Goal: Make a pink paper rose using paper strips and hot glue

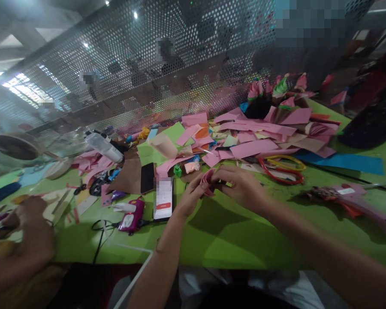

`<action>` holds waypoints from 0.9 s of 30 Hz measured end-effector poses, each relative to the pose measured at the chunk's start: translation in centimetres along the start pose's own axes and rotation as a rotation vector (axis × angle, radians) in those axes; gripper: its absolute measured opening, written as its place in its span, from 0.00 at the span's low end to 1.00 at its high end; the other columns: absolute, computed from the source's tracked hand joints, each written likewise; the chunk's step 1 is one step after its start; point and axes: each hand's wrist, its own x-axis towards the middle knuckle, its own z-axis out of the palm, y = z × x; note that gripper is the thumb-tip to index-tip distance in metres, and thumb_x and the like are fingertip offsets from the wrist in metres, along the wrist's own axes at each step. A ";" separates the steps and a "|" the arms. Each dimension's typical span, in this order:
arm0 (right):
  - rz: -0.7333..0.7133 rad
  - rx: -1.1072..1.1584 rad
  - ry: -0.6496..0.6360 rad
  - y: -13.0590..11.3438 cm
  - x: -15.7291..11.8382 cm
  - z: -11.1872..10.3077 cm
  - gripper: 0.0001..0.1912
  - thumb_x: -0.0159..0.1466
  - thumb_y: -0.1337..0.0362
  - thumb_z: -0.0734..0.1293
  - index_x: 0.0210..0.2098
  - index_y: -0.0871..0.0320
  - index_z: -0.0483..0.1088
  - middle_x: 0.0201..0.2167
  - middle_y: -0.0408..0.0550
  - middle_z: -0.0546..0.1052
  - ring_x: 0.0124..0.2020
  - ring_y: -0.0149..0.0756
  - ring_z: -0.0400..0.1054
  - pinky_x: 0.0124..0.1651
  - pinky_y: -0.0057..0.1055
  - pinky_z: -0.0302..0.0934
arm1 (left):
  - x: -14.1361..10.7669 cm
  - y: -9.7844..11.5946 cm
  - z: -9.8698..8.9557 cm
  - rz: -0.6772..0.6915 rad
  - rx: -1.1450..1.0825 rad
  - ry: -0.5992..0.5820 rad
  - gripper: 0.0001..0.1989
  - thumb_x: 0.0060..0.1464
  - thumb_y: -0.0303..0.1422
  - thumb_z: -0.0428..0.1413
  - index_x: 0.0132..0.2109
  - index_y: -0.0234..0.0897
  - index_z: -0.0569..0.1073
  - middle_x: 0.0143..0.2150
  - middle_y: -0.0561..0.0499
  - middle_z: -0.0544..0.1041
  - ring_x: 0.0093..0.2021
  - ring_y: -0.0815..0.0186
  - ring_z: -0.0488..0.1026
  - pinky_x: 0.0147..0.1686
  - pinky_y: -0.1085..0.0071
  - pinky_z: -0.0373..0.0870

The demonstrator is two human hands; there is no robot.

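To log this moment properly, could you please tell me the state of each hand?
Left hand: grip closed on the folded pink paper.
Right hand: fingers curled at the same paper; firmness of grip cannot be told.

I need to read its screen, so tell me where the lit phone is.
In the head view, the lit phone lies just left of centre on the green table, between the magenta device and the left hand.
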 end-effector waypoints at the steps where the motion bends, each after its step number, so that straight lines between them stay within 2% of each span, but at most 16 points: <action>1: 0.017 0.001 0.010 0.0 0.0 0.0 0.08 0.61 0.76 0.66 0.32 0.57 0.73 0.32 0.47 0.78 0.34 0.35 0.71 0.36 0.29 0.62 | 0.0 -0.1 0.0 0.004 -0.004 -0.003 0.32 0.47 0.52 0.63 0.55 0.40 0.76 0.44 0.47 0.79 0.33 0.67 0.72 0.33 0.73 0.71; 6: 0.057 0.027 -0.008 -0.1 -0.1 -0.1 0.10 0.60 0.77 0.65 0.32 0.56 0.73 0.32 0.45 0.79 0.34 0.34 0.72 0.37 0.28 0.62 | 0.1 -0.2 -0.1 0.031 0.035 0.014 0.30 0.47 0.52 0.62 0.52 0.38 0.77 0.33 0.50 0.76 0.28 0.69 0.70 0.31 0.73 0.69; 13: 0.065 0.014 -0.011 -0.1 0.1 -0.4 0.11 0.58 0.77 0.66 0.34 0.57 0.74 0.35 0.47 0.80 0.36 0.36 0.73 0.39 0.30 0.63 | -0.1 0.6 0.3 0.048 0.103 0.095 0.26 0.45 0.54 0.61 0.41 0.36 0.77 0.33 0.49 0.75 0.32 0.66 0.69 0.32 0.72 0.70; 17: 0.035 0.028 -0.038 -0.4 0.2 -0.7 0.12 0.58 0.77 0.65 0.36 0.57 0.75 0.36 0.48 0.79 0.37 0.36 0.72 0.39 0.30 0.64 | -0.1 0.6 0.4 0.069 0.100 0.116 0.26 0.47 0.54 0.60 0.43 0.36 0.77 0.35 0.49 0.76 0.33 0.65 0.71 0.33 0.71 0.70; 20: 0.005 0.007 -0.069 -0.5 0.2 -0.7 0.09 0.60 0.74 0.66 0.35 0.57 0.75 0.36 0.50 0.78 0.38 0.37 0.72 0.40 0.31 0.64 | -0.1 0.5 0.3 0.090 0.108 0.096 0.26 0.48 0.54 0.60 0.44 0.36 0.77 0.35 0.49 0.76 0.34 0.65 0.71 0.34 0.71 0.70; 27: -0.074 -0.072 -0.032 -0.1 0.1 0.0 0.09 0.63 0.74 0.65 0.32 0.57 0.75 0.34 0.49 0.78 0.35 0.36 0.71 0.38 0.30 0.62 | -0.1 0.2 0.1 0.055 0.102 0.017 0.31 0.49 0.55 0.59 0.51 0.35 0.76 0.28 0.52 0.73 0.28 0.67 0.70 0.30 0.72 0.67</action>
